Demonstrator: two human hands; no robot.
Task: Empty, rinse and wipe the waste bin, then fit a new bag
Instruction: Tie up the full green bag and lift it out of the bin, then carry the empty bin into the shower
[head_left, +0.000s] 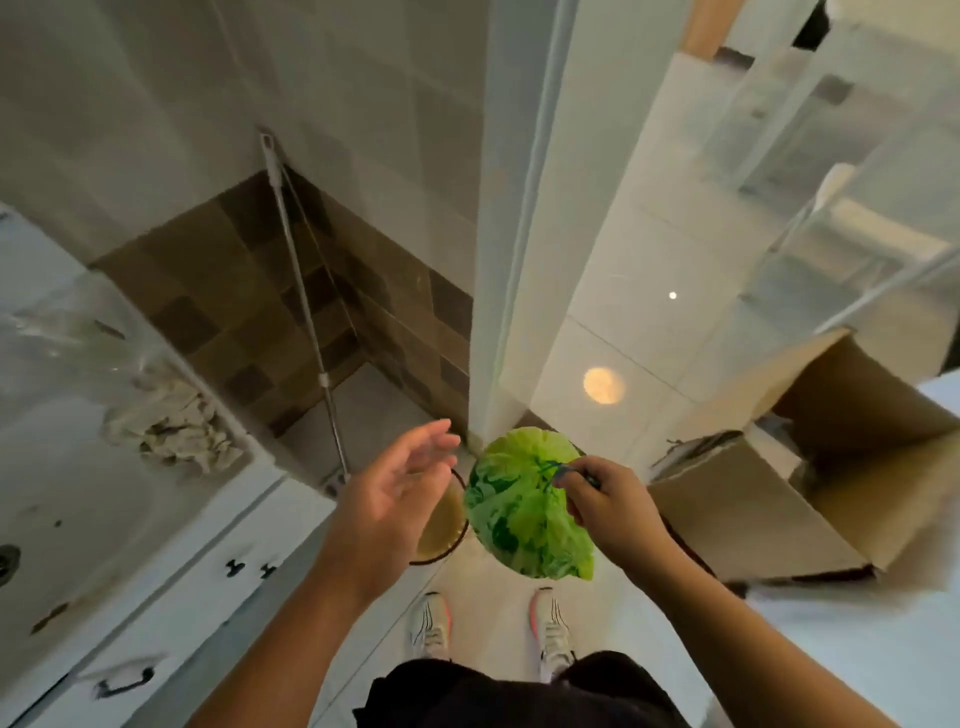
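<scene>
This is a home, in a kitchen or utility corner beside a doorway. A white sink (78, 519) sits in a counter above white cabinet doors (171, 613) with dark handles, a crumpled cloth (171, 426) at the sink's far edge. Brown wall tiles (234, 291) back a leaning mop handle (306, 306). Open cardboard boxes (779, 483) stand on the glossy white floor (623, 291).

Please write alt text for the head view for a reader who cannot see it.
Seen from above, a person's right hand pinches the top of a full green bag, while the open left hand hovers over the round waste bin on the floor. A sink lies left, cardboard boxes right.
</scene>
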